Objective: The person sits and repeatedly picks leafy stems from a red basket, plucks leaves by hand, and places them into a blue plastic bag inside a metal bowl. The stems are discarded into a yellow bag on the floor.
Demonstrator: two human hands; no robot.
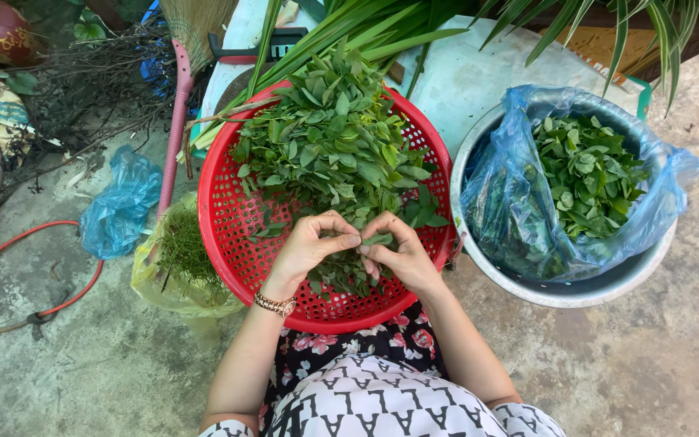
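My left hand [311, 245] and right hand [398, 252] meet over the near half of the red basket [224, 218], fingertips touching. Between them they pinch a small green leaf sprig [379, 239]: the left thumb and forefinger close on one end, the right fingers curl round the other. Both hands are therefore clenched on the sprig, neither released. A gold bracelet [275, 304] sits on the left wrist, just above the basket's near rim.

Inside the basket, a heap of leafy green stems [333, 137] fills the far half and spills toward the hands; a few loose leaves lie under the hands on the perforated bottom.

To the right of the basket, just beside its rim, stands a metal bowl [608, 283] lined with a blue plastic bag [511, 210], holding picked leaves [588, 174].

To the left of the basket, touching its rim, lies a yellowish bag [163, 291] with thin green stalks [184, 251]. Further left, well apart from the basket, a crumpled blue bag [119, 206] rests on the concrete floor [82, 364], and a red hose [34, 235] curves beyond it. A pink broom handle [175, 137] runs along the basket's left side.
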